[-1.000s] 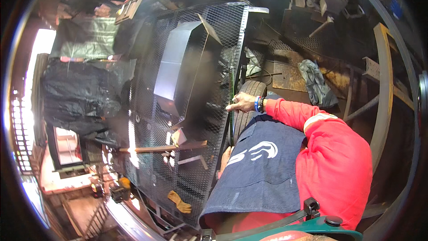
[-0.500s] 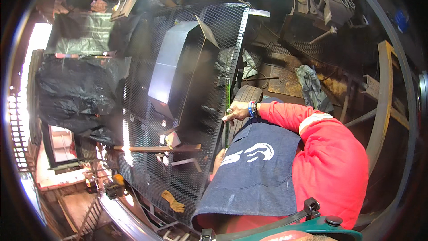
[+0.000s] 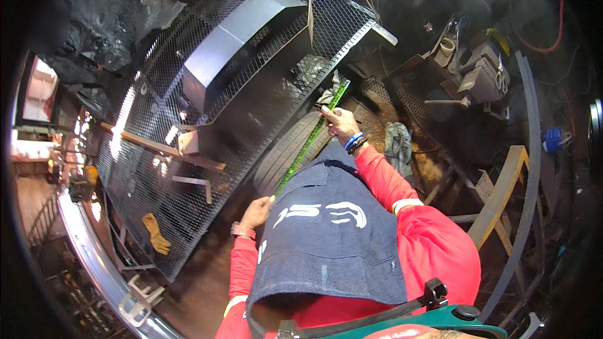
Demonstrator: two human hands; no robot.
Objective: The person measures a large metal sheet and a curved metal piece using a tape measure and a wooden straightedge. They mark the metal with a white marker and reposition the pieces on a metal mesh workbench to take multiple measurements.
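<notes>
A bright green tape measure is stretched slantwise across my front, over a tyre beside the mesh table. My right hand pinches its strip near the far end, and a short length sticks out beyond the fingers. At the near end my left hand is closed on the tape, partly hidden beside the dark blue apron. On the expanded-mesh table, left of both hands, lies a bent sheet-metal piece with angled sides. A grey plastic bag is on the floor right of my right hand.
A wooden strip, a small block, an angled metal bar and a yellow glove lie on the table. A vise with scissors stands far right. A metal frame and a long curved strip flank my right side.
My view has turned, so the table now slants. The right hand has gone from pointing near the table edge to pinching the tape; my left hand has come into fuller view.
</notes>
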